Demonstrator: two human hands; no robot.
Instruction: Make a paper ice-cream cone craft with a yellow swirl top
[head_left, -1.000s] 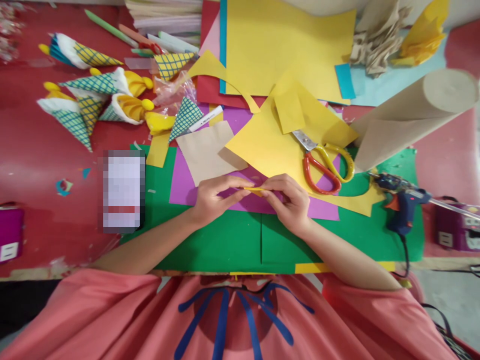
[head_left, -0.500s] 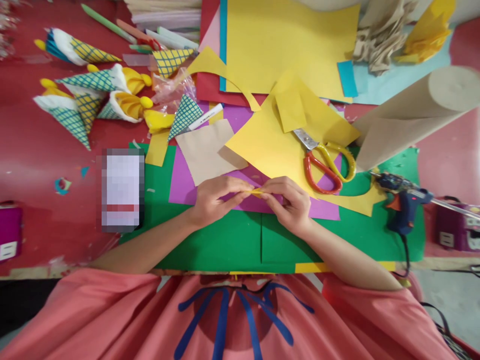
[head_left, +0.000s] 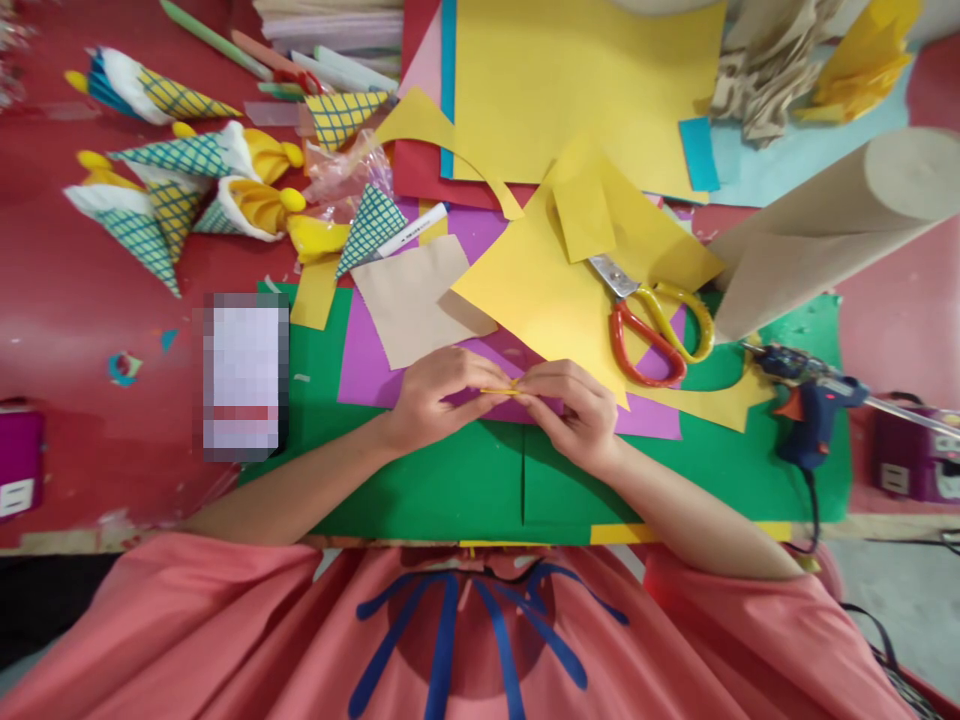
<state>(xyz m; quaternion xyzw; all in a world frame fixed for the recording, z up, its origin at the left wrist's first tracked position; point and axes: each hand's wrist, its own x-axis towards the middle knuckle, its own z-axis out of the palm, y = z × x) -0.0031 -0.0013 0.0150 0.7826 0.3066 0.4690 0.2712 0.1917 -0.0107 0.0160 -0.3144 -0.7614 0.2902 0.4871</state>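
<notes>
- Left hand and right hand pinch a thin yellow piece between their fingertips; uneven pressure could crease or tear it
- Beyond the right fingers, scissors overlap yellow paper; a knock might shift both
- Farther, beyond the left fingers, the white marker's print looks illegible

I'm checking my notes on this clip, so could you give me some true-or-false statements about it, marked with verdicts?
1. The left hand and right hand pinch a small yellow piece. True.
2. The scissors are in the right hand. False: they lie partly on yellow paper.
3. The glue gun is right of the scissors. True.
4. The white marker stands upright. False: it lies on its side.
</notes>
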